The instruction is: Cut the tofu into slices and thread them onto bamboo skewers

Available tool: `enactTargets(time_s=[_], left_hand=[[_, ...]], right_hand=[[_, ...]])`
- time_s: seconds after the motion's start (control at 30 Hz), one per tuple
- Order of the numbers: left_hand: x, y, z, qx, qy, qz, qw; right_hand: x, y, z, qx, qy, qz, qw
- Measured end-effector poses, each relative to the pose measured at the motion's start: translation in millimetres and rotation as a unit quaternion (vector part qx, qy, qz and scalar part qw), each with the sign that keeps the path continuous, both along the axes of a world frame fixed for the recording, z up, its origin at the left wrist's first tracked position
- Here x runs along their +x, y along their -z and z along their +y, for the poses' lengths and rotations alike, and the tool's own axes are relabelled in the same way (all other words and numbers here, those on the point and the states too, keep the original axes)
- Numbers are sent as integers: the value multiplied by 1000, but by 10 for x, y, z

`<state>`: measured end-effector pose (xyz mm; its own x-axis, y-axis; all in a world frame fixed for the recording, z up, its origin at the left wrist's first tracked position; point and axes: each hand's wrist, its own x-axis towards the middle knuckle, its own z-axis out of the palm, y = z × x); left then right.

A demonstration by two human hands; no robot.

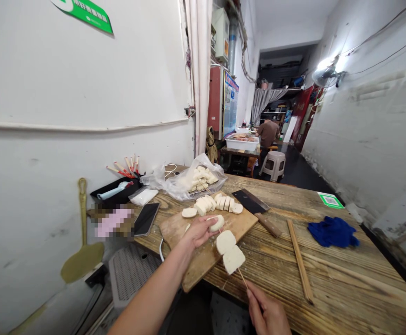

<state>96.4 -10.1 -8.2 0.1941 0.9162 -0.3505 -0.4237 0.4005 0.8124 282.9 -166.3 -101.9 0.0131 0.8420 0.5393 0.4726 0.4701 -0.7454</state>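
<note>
My left hand [201, 232] pinches a pale white bun slice [216, 222] above the wooden cutting board [197, 272]. Low in the view, my right hand [267, 311] grips the lower end of a thin wooden skewer [243, 278]. Two flat bun slices are threaded on it, an upper slice [226, 242] and a lower slice [234, 259], edges touching. The skewer's tip points at the slice in my left fingers; whether it has entered cannot be made out. Cut bun slices [204, 204] stand in rows along the board's far side.
A cleaver [249, 201] lies beyond the board's right corner. Behind stands a plastic bag [175, 184] of white pieces. Left are a phone [147, 219] and black tray [101, 202]; right, wooden strips [299, 263] and a blue cloth [333, 231]. A person [269, 134] sits far back.
</note>
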Motion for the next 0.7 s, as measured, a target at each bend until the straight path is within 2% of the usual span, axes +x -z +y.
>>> enactTargets(time_s=[0.2,0.4,0.7], left_hand=[[48,-29,-34,-7,2,7,1000],[95,-74,-83,-4,17,15,1000],[157,-98,-148,8,28,11,1000]], right_hand=[[-6,-14,9,5,17,-18,1000],[40,-80,36,18,-29,-72,997],[-135,-44,23,17,58,39,997]])
